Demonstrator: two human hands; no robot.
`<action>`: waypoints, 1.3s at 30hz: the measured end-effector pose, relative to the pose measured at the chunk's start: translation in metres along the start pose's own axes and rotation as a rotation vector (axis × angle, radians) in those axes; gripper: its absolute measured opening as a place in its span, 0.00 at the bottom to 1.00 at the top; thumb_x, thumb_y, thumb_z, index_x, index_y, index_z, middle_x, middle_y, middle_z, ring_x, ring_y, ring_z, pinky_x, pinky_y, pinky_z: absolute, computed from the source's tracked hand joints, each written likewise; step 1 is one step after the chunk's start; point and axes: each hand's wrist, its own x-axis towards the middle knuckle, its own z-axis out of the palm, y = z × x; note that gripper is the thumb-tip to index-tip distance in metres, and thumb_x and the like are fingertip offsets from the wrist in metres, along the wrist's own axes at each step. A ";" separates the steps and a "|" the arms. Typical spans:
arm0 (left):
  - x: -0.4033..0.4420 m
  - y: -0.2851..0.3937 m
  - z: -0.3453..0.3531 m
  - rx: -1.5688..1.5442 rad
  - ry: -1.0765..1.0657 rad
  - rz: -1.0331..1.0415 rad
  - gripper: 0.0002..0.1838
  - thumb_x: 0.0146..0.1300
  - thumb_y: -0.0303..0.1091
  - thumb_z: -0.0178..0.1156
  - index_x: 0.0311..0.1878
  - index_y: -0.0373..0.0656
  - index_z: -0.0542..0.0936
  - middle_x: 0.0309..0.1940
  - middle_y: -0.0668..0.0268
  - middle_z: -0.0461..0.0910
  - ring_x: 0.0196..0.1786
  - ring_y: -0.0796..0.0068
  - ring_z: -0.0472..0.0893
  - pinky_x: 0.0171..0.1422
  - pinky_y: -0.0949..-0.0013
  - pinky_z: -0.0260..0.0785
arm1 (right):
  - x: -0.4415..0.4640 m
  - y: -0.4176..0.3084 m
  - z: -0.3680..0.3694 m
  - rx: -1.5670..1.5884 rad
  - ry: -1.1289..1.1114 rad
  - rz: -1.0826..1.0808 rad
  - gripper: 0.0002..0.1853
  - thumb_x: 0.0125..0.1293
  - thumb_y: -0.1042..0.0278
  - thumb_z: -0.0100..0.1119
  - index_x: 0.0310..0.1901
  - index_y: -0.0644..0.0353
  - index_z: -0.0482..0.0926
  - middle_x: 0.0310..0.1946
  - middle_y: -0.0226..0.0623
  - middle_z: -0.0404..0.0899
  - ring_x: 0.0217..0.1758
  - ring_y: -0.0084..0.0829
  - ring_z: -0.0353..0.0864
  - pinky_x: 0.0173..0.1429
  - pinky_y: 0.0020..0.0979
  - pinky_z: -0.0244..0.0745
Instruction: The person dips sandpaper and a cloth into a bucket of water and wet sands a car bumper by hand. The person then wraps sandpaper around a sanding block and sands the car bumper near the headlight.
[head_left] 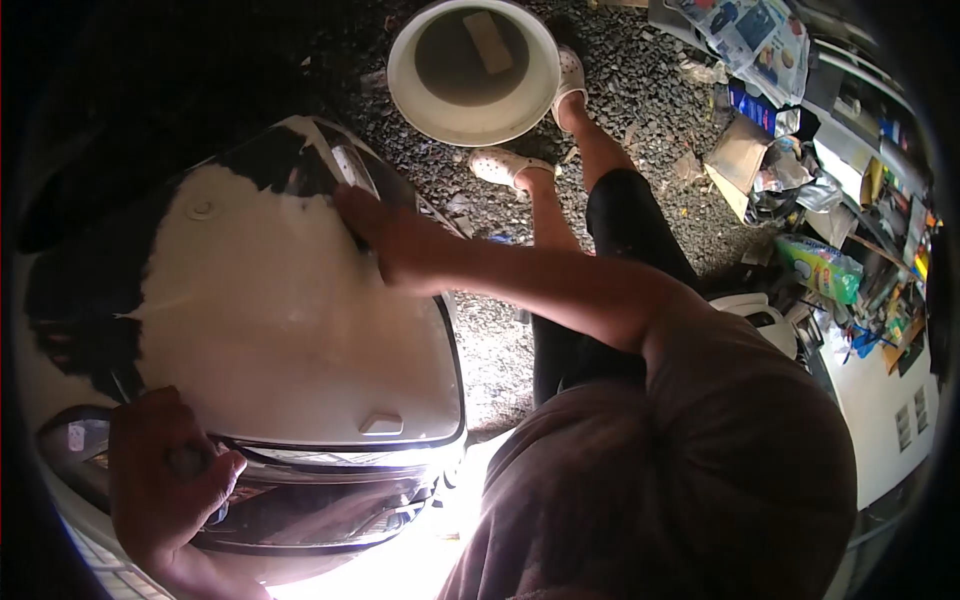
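A pale car panel (270, 290) with dark, uneven patches along its far side fills the left of the view. My right hand (375, 235) presses on the panel's upper right edge, fingers together, beside a light strip; a dark shape shows under it, too unclear to name. At the lower left my left hand (170, 475) is closed over the panel's corner, near a lamp (85, 437). What it holds, if anything, is hidden. Below the panel runs a glossy dark strip (310, 510).
A white basin (402, 75) of murky water, with a tan block (487, 42) in it, stands on gravel (655, 125) by my feet in light clogs. Newspaper (765, 45), an open cardboard box (735, 165), a green plastic pack (820, 268) and piled clutter lie at right.
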 end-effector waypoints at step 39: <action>-0.003 -0.002 0.004 0.168 0.158 0.210 0.18 0.33 0.34 0.78 0.20 0.43 0.75 0.23 0.62 0.69 0.28 0.59 0.73 0.39 0.60 0.66 | 0.074 0.026 -0.018 0.007 -0.024 -0.036 0.46 0.66 0.73 0.62 0.84 0.60 0.50 0.84 0.53 0.53 0.86 0.47 0.57 0.87 0.42 0.57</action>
